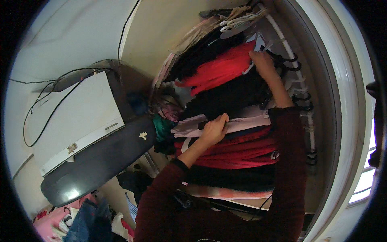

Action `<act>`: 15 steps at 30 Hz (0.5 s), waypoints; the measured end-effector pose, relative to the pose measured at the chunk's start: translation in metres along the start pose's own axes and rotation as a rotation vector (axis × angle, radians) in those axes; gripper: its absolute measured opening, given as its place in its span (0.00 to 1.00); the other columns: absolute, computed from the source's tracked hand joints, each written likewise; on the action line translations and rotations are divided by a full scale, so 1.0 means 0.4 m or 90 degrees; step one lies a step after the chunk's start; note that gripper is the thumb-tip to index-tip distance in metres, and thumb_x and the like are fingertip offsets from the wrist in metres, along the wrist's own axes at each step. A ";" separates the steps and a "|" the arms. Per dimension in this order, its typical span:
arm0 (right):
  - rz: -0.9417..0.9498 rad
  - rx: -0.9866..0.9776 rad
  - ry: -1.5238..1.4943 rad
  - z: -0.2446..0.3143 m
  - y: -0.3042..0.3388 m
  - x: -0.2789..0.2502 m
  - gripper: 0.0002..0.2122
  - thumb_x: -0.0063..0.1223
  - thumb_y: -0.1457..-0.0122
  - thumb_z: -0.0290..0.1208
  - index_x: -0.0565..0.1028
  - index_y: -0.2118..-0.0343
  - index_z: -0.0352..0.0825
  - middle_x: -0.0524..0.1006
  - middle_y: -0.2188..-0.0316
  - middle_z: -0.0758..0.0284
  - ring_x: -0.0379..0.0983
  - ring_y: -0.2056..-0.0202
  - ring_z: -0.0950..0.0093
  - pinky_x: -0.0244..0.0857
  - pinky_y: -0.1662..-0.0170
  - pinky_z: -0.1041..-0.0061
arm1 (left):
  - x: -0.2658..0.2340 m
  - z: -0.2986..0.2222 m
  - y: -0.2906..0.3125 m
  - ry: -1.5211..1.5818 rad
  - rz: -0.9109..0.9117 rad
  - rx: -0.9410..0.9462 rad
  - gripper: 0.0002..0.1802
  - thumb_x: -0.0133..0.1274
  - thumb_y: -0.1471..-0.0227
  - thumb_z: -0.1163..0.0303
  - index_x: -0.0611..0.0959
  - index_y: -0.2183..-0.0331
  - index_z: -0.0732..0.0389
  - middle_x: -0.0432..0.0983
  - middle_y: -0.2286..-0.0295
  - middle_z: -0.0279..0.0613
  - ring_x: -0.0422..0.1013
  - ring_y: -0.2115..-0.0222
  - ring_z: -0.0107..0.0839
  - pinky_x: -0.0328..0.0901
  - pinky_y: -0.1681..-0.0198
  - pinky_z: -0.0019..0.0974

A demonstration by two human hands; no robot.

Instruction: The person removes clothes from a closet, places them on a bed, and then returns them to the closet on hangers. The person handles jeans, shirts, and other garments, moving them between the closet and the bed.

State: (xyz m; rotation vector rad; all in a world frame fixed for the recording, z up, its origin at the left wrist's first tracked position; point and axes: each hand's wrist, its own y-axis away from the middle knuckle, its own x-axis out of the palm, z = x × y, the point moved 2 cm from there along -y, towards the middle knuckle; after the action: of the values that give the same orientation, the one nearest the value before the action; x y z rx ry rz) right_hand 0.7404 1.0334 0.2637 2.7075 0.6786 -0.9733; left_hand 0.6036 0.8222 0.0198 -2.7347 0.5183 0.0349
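Observation:
My right hand [262, 64] is up by the rail, its fingers closed at a white hanger [248, 69] beside a bright red garment [221, 66]. Lower down, my left hand [215, 130] has its fingers curled on the edge of a black garment [225, 97], just over a pale pink garment [246, 123]. Its fingertips press together there. Both hands are among clothes hanging close together. Dark red garments [238, 151] hang on the near side of the pink one.
A white clothes rail [282, 36] runs along the right with several black hooks. Beige clothes [201, 34] hang at the far end. To the left, a white box-shaped appliance [84, 117] with cables lies on a black shelf [100, 161]. Jeans [90, 220] and other clothes are piled below.

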 end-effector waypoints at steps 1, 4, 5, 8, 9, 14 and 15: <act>-0.036 -0.042 0.014 -0.002 0.025 -0.008 0.11 0.45 0.39 0.27 0.78 0.56 0.39 0.76 0.55 0.61 0.71 0.50 0.57 0.63 0.43 0.57 | 0.009 0.003 0.000 0.028 -0.006 -0.020 0.24 0.55 0.49 0.75 0.70 0.50 0.56 0.77 0.58 0.51 0.76 0.60 0.57 0.71 0.61 0.53; -0.021 -0.073 -0.005 -0.014 0.073 -0.034 0.10 0.51 0.43 0.24 0.77 0.58 0.38 0.75 0.56 0.59 0.71 0.51 0.56 0.63 0.43 0.60 | 0.032 -0.007 -0.001 0.098 -0.047 -0.068 0.24 0.56 0.48 0.74 0.70 0.49 0.56 0.78 0.61 0.50 0.76 0.61 0.57 0.70 0.61 0.54; -0.043 -0.082 -0.096 0.001 0.071 -0.061 0.10 0.53 0.46 0.22 0.76 0.60 0.36 0.75 0.59 0.59 0.71 0.53 0.56 0.64 0.46 0.61 | 0.025 -0.001 -0.001 0.113 -0.075 -0.088 0.23 0.56 0.47 0.73 0.70 0.49 0.57 0.78 0.62 0.49 0.75 0.61 0.56 0.69 0.61 0.55; -0.046 -0.078 -0.304 -0.005 0.113 -0.117 0.09 0.59 0.52 0.20 0.75 0.66 0.31 0.73 0.65 0.58 0.72 0.57 0.55 0.65 0.51 0.62 | 0.011 0.003 0.004 0.012 -0.215 -0.037 0.30 0.58 0.50 0.72 0.69 0.45 0.55 0.75 0.53 0.54 0.74 0.56 0.55 0.69 0.56 0.54; -0.014 -0.062 -0.332 -0.027 0.138 -0.120 0.08 0.60 0.53 0.20 0.75 0.68 0.30 0.73 0.65 0.59 0.72 0.56 0.55 0.65 0.52 0.63 | 0.010 -0.004 0.004 -0.029 -0.240 -0.041 0.32 0.58 0.50 0.72 0.68 0.43 0.55 0.72 0.51 0.54 0.72 0.53 0.55 0.68 0.54 0.52; 0.027 -0.024 -0.471 -0.069 0.214 -0.129 0.07 0.61 0.55 0.20 0.75 0.72 0.30 0.75 0.62 0.60 0.74 0.56 0.58 0.67 0.54 0.65 | -0.031 -0.041 -0.023 -0.176 -0.390 -0.014 0.41 0.60 0.53 0.74 0.65 0.37 0.52 0.62 0.43 0.55 0.65 0.47 0.55 0.63 0.46 0.50; 0.029 -0.033 -0.465 -0.072 0.224 -0.144 0.07 0.61 0.55 0.20 0.75 0.72 0.30 0.75 0.62 0.60 0.74 0.55 0.59 0.67 0.54 0.66 | -0.034 -0.036 -0.030 -0.196 -0.377 -0.025 0.42 0.60 0.54 0.75 0.65 0.37 0.51 0.64 0.46 0.53 0.67 0.49 0.54 0.64 0.48 0.50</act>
State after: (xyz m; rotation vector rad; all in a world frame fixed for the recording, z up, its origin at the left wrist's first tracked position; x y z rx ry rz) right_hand 0.7602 0.9433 0.3242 2.0628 0.4710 -1.7453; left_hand 0.5947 0.8323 0.0387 -2.7347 -0.3818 0.3102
